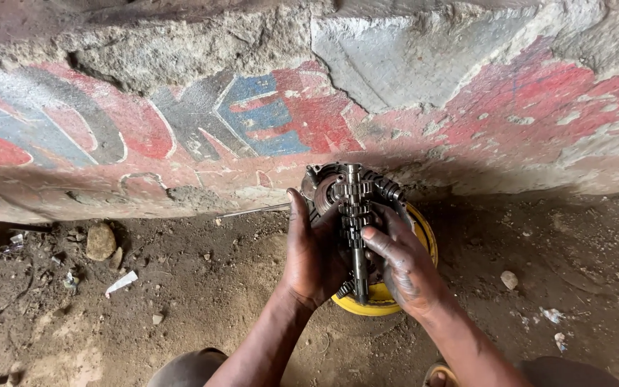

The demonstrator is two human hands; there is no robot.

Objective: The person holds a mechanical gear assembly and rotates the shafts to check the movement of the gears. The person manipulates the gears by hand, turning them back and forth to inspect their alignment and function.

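A greasy metal engine case half rests on a yellow round container on the dirt ground. A steel gear shaft with several stacked gears stands in the case, its bare end pointing toward me. My left hand cups the left side of the case and the gears. My right hand wraps the gear cluster from the right, thumb on the shaft. Both hands are smeared with dark oil.
A rough painted concrete wall rises right behind the case. A thin metal rod lies at its foot. A stone and paper scraps lie on the dirt to the left. My knees and a sandal show at the bottom.
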